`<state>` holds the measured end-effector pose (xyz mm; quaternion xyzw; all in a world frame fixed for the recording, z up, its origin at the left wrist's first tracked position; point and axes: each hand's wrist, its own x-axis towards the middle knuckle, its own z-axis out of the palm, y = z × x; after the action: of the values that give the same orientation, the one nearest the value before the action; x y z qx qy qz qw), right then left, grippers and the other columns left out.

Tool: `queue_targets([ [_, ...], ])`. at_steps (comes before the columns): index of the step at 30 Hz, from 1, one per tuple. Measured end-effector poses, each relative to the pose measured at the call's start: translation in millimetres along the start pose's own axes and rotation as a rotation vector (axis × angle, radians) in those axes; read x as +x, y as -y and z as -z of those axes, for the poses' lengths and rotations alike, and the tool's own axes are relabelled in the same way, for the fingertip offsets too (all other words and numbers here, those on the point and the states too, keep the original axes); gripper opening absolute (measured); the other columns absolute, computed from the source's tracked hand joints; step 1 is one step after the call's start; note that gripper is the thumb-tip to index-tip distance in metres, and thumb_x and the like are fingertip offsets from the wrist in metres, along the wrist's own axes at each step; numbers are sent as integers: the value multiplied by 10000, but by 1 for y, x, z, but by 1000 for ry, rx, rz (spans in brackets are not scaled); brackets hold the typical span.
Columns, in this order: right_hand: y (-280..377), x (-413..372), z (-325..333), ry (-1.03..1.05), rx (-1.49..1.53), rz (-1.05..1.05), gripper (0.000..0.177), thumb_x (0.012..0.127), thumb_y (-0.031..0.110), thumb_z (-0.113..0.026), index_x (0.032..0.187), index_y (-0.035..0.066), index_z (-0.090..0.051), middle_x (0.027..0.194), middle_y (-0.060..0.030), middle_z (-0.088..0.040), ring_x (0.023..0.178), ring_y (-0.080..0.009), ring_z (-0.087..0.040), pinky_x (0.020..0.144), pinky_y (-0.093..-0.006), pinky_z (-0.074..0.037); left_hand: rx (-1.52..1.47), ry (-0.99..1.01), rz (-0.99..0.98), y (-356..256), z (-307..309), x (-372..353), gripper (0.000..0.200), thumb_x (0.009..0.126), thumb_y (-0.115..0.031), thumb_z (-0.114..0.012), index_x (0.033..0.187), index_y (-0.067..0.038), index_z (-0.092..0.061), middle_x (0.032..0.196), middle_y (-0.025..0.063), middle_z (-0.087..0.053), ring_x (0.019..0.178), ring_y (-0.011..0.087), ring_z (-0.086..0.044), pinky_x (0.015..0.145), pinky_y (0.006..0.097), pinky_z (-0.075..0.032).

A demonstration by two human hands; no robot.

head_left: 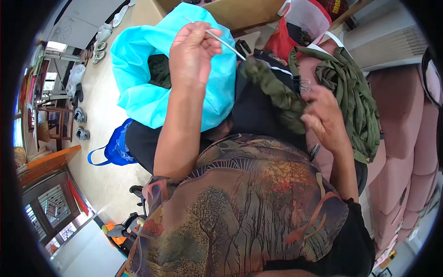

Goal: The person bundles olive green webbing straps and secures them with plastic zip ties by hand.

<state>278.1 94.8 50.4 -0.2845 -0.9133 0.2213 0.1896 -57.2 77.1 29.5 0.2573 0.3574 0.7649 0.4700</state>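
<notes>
My left hand [191, 48] is closed around a thin metal rod [226, 45], raised over the turquoise bag. The rod slants down to the right, and its far end meets a bunched dark green cloth strip [272, 87]. This strip stretches across the dark fabric on my lap towards my right hand [325, 117]. Thumb and fingers of that hand are curled at the strip's lower end, somewhat blurred by motion. Beside it on the right lies a heap of green cloth [355, 101]. More dark green material [159, 70] shows inside the opening of the turquoise bag [131, 60].
A red and white bag [318, 16] stands at the back right. The pink sofa [397, 115] runs along the right side. A blue bag [121, 145] rests at my left, and several shoes [80, 124] line the floor further left. A cardboard box [258, 14] is at the back.
</notes>
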Motion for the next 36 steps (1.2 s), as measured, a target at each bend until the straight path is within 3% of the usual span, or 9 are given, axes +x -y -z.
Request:
queue_targets([
  [5,52,64,-6,-176,93,-98,395,816,278,-691,1123,72,-552,984,-173,-639,950,-370,-601,853,-441,-447,82,87,-74,-1,-64,-23,163,944,-170,-586,918,-9,-594,802,149,-674,589,150,-601,544,278,-503],
  [8,49,72,-40,-158,226,-139,359,829,245,-676,1125,85,-551,879,-181,-645,839,-390,-614,733,-466,-466,111,88,-70,-2,-64,-29,190,964,-189,-559,948,-4,-601,838,154,-676,635,174,-605,574,301,-496],
  [14,29,34,-42,-40,76,-149,184,801,141,-678,912,52,-562,764,-186,-586,780,-393,-577,688,-468,-443,-5,-61,-25,-3,-8,-5,172,965,-163,-550,974,6,-582,852,146,-648,661,178,-589,604,302,-493],
  [19,13,-15,-22,74,13,-122,201,758,116,-695,803,27,-520,715,-174,-531,740,-384,-531,730,-446,-405,-136,-179,7,-15,36,16,142,951,-126,-561,936,14,-585,825,178,-658,593,200,-595,554,320,-507],
  [22,24,-21,-6,284,-22,-222,223,744,160,-716,840,29,-563,795,-171,-561,807,-369,-542,769,-444,-411,-24,-36,16,-2,17,3,163,961,-154,-553,957,6,-586,839,152,-659,623,182,-590,582,302,-495],
  [24,36,-4,-2,178,133,-263,230,757,177,-720,885,40,-587,821,-159,-588,844,-355,-561,784,-444,-424,16,130,23,10,-9,-9,200,969,-197,-553,954,0,-587,842,149,-666,610,172,-584,589,292,-493],
  [29,52,51,-24,-116,205,-157,225,801,218,-702,833,47,-561,736,-178,-609,752,-402,-585,676,-474,-449,86,98,-28,9,-50,-34,207,967,-204,-563,932,-2,-596,826,150,-668,609,162,-596,574,279,-500],
  [32,44,57,-58,-115,141,-108,189,846,203,-653,795,61,-539,645,-184,-571,638,-418,-571,568,-491,-436,70,90,-70,7,-50,-38,180,960,-183,-572,922,-10,-606,800,147,-671,600,149,-611,554,274,-512],
  [36,35,37,-47,-65,104,-161,203,868,202,-605,765,50,-517,636,-202,-545,633,-412,-564,569,-496,-427,-20,-34,-71,-3,-8,-22,162,955,-155,-570,935,4,-595,818,166,-666,608,171,-610,579,296,-518],
])
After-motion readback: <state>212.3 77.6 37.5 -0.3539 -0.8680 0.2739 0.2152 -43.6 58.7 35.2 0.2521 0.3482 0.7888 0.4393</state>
